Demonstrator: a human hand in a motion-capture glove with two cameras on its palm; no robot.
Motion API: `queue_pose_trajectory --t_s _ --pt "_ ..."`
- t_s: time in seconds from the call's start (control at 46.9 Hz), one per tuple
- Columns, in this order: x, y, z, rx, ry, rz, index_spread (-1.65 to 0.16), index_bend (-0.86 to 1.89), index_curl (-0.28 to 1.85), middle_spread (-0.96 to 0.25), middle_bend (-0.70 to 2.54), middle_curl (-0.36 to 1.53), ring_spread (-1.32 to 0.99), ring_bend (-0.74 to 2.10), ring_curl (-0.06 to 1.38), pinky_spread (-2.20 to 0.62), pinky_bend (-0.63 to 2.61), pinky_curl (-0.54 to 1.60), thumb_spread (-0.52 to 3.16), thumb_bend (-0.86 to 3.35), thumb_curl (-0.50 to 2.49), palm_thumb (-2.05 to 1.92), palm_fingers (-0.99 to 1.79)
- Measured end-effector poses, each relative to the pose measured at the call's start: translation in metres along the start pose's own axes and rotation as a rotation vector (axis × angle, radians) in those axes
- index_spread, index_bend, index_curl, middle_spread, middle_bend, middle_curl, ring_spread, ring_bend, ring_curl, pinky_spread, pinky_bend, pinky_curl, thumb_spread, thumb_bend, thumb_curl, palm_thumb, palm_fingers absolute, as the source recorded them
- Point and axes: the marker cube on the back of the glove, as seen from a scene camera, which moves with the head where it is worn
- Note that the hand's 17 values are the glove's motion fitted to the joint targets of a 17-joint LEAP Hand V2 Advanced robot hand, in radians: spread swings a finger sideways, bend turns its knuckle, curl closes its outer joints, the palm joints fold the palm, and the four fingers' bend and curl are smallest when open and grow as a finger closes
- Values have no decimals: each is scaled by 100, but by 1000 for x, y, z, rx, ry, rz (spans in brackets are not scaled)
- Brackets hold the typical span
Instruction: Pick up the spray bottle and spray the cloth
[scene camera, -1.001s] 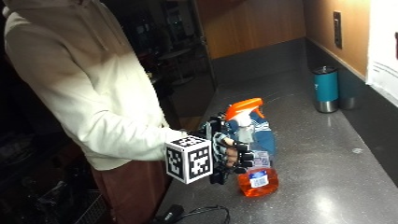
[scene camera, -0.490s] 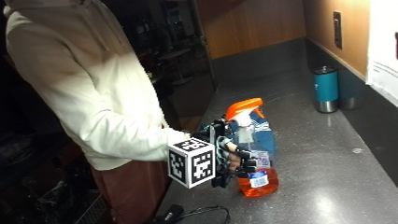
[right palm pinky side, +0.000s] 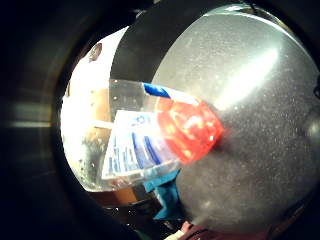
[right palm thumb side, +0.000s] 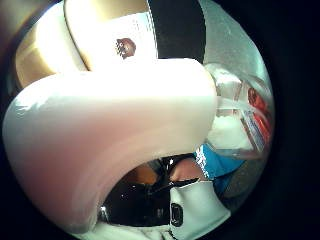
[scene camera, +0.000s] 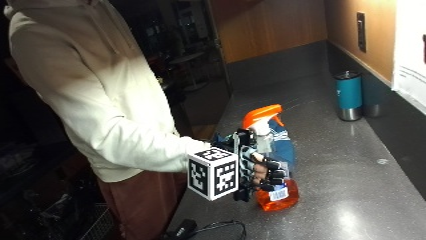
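Closest to the camera, the right hand (scene camera: 256, 170) in its black glove is wrapped around the spray bottle (scene camera: 269, 165), fingers (scene camera: 271, 175) curled across the front of the clear body, so it's gripping it rather than just touching. The bottle stands upright near the front edge of the desk (scene camera: 346, 170), over toward its left side, with its orange liquid sitting in the bottom and the orange trigger head (scene camera: 261, 115) up top, well clear of the hand. The little-finger-side palm view shows the bottle's base (right palm pinky side: 192, 130) right on the speckled grey desk (right palm pinky side: 260, 165) (label and barcode facing the palm). The thumb-side palm view is mostly filled by a pale finger (right palm thumb side: 115, 135), with just a slice of the bottle (right palm thumb side: 240, 125) beside it.

Right behind the bottle, touching or nearly touching it, there's a blue cloth (scene camera: 285, 145) bunched up on the desk.

Farther back, by the wall at the desk's far edge, a teal tumbler (scene camera: 349, 96) with a steel base stands upright, well apart from everything else.
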Motion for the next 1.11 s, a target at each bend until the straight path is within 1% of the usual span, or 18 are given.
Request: queue_pose_trajectory --t_s 0.256,0.405,0.533,0.682,0.873,1.108 --pt "-4 -7 0 10 41 -7 -24 13 21 -2 25 36 2 46 30 21 40 34 87 -3 32 48 20" --pt "-7 -11 -1 17 52 -12 -26 16 23 -3 28 37 0 48 30 21 34 33 86 -3 32 50 33" --pt "-9 -16 0 31 61 -14 -28 20 27 -7 32 38 -3 47 30 21 25 31 86 -2 32 53 52" --pt "-12 -21 1 32 80 -22 -31 24 32 -11 34 39 -9 48 31 15 16 28 85 -1 34 61 83" --pt "-15 -26 5 37 87 -27 -29 25 36 -13 30 39 -14 44 33 6 15 28 83 -2 35 69 103" --pt "-18 -32 8 48 85 -24 -24 29 42 -13 28 40 -16 41 34 -2 17 28 83 1 39 84 119"
